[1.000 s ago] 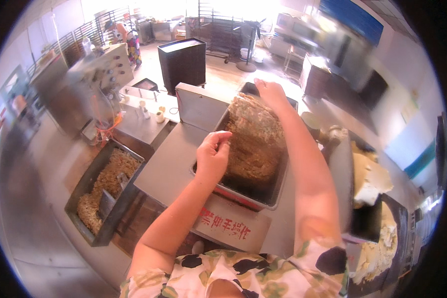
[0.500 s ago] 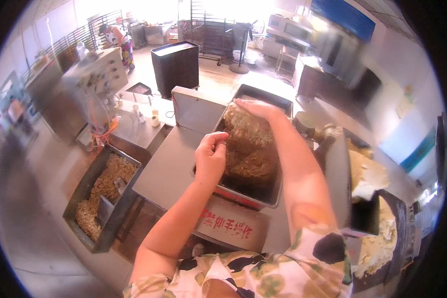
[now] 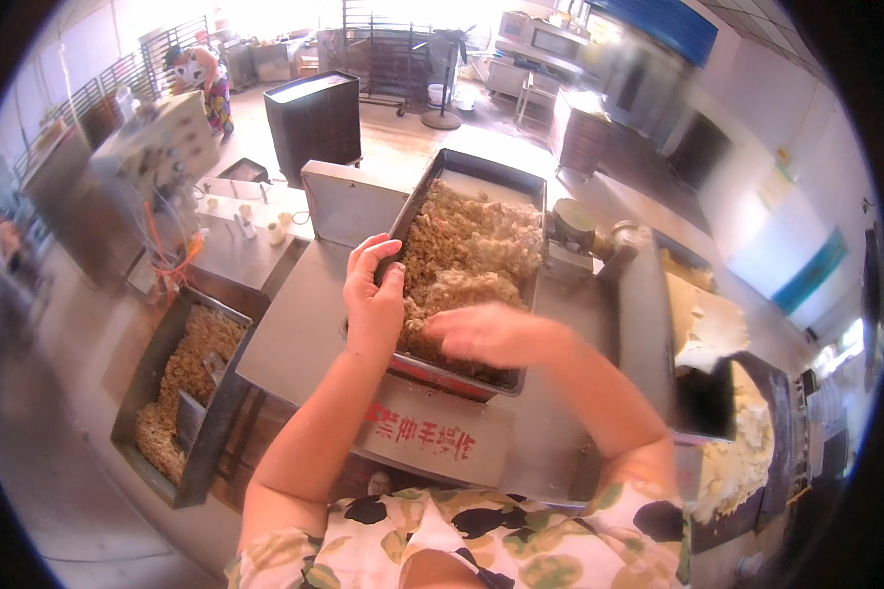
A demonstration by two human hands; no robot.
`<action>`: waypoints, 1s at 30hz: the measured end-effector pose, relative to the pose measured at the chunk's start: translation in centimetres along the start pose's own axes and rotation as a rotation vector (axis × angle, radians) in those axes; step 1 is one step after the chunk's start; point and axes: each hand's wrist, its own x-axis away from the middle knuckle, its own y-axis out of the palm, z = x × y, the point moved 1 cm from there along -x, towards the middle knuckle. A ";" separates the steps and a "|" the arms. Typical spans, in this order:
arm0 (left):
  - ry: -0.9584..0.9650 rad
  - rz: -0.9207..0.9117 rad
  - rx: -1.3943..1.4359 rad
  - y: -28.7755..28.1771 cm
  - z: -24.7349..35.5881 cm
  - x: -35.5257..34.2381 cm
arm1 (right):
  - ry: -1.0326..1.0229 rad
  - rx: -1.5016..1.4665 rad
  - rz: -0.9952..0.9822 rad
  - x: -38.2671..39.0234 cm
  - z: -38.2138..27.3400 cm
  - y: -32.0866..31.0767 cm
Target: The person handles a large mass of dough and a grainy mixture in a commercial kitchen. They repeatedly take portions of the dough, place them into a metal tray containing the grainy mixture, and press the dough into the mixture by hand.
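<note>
A deep dark rectangular tray point(image 3: 532, 185) holds a crumbly, moist brown-beige mixture point(image 3: 467, 231), heaped unevenly with pale flecks through it. My left hand point(image 3: 373, 304) is at the tray's left rim, fingers stretched and the thumb apart from them, fingertips at the edge. Over the near part of the mixture is my right hand point(image 3: 486, 334), blurred by motion, its fingers stretched toward the left; its underside is hidden. The tray sits on a metal machine top with a slanted front panel point(image 3: 442, 432) bearing red lettering.
Low on the left stands another tray point(image 3: 128, 437) of similar mixture with a metal scoop point(image 3: 191, 417). Pale yellow dough-like sheets point(image 3: 746, 461) lie on the right. Behind are a dark upright bin point(image 3: 314, 128), a fan point(image 3: 444, 88) and a person point(image 3: 206, 88).
My right hand has come from the far end of the mixture to its near part. My left hand has moved left, its fingers uncurled. The large brown lump now lies broken up and crumbly.
</note>
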 end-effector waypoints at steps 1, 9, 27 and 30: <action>-0.026 0.006 0.020 -0.2 0.0 0.0 | 0.030 -0.153 0.160 0.3 -0.2 -1.1; -0.022 -0.003 0.014 0.6 0.0 0.0 | 0.294 -0.189 0.929 -0.2 10.0 -14.1; 0.007 -0.003 -0.023 0.2 -1.0 -0.2 | 0.475 0.128 0.259 -1.7 2.4 -6.1; -0.015 -0.014 0.015 0.5 -0.7 -0.1 | 0.433 0.381 0.164 -0.7 1.5 0.0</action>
